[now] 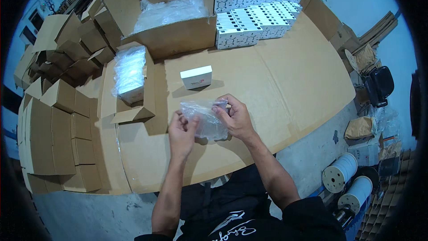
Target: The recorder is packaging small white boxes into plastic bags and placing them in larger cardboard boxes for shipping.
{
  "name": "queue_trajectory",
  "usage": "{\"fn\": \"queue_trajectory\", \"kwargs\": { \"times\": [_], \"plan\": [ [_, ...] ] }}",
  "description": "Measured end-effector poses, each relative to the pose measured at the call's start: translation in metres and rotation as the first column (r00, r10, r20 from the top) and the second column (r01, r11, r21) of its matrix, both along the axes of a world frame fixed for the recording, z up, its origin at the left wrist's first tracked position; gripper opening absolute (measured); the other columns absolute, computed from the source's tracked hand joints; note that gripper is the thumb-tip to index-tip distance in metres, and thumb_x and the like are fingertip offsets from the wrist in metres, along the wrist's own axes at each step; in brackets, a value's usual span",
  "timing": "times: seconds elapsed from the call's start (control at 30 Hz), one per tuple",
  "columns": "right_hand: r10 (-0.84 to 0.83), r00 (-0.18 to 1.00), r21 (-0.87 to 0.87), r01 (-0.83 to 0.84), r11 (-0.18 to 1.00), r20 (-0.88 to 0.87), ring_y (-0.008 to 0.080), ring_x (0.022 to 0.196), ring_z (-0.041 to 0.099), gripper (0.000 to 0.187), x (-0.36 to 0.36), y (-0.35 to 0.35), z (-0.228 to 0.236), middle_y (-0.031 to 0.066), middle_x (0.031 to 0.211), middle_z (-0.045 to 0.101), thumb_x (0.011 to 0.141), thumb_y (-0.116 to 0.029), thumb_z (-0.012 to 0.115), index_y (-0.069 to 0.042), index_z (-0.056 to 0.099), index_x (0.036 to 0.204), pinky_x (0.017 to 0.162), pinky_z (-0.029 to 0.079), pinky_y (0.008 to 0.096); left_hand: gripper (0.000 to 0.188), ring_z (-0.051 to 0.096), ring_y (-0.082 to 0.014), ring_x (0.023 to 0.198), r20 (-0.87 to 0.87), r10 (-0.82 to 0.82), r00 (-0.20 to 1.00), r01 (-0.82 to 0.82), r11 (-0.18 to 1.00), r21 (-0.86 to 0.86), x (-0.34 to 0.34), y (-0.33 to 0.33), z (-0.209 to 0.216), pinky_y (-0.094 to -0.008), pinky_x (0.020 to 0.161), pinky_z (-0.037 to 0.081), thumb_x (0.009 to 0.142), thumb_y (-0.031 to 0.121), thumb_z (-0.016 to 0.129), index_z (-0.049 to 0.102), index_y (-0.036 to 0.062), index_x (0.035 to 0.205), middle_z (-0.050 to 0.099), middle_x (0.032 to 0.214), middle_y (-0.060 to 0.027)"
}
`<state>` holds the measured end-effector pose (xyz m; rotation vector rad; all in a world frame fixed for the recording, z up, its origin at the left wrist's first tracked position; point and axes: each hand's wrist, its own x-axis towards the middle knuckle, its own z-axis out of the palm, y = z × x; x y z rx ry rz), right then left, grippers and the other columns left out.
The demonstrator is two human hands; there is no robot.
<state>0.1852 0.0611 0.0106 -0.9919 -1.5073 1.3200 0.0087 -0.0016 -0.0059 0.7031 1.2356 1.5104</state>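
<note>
Just beyond the clear bag (207, 119), as the head view has it, stands the white box (196, 78) on the cardboard-topped counter (249, 73), long axis running left to right, straight ahead of the fingers! Left hand (181, 135) pinches the bag's left edge; right hand (237, 119) has fingers clamped on its upper right corner, looking slightly nearer the box. Both forearms (168, 196) angle inward from below, wrists well apart, the bag stretched between.

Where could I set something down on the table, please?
The widest bare patch of table lies right of the right hand, below the stacked white boxes; a smaller one, between the left hand and brown cartons. Far and left sides look crowded.
</note>
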Motion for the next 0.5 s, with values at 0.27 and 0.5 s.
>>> {"fn": "queue_trajectory", "kwargs": {
  "times": [0.27,0.5],
  "plan": [
    [-0.025,0.983,0.024,0.030,0.999,-0.184,0.0069,0.081,0.062,0.012,0.014,0.021,0.024,0.0027,0.093,0.066,0.098,-0.005,0.066,0.002,0.064,0.108,0.072,0.052,0.0230,0.043,0.068,-0.0128,0.088,-0.235,-0.037,0.971,0.074,0.986,0.153,0.010,-0.007,0.003,-0.0275,0.077,0.057,0.076,0.003,0.089,0.065,-0.0024,0.111,0.072,0.098,-0.0065],
    [-0.102,0.917,0.676,-0.206,0.708,0.386,0.0261,0.097,0.063,0.029,0.009,0.022,0.082,0.0093,0.102,0.065,0.080,-0.008,0.080,-0.004,0.068,0.106,0.086,0.052,0.0390,0.041,0.068,-0.0112,0.084,-0.352,0.062,0.934,0.017,0.976,0.216,0.008,-0.013,0.003,-0.0269,0.072,0.056,0.075,0.008,0.091,0.062,-0.0020,0.102,0.072,0.090,-0.0074]
  ]
}}
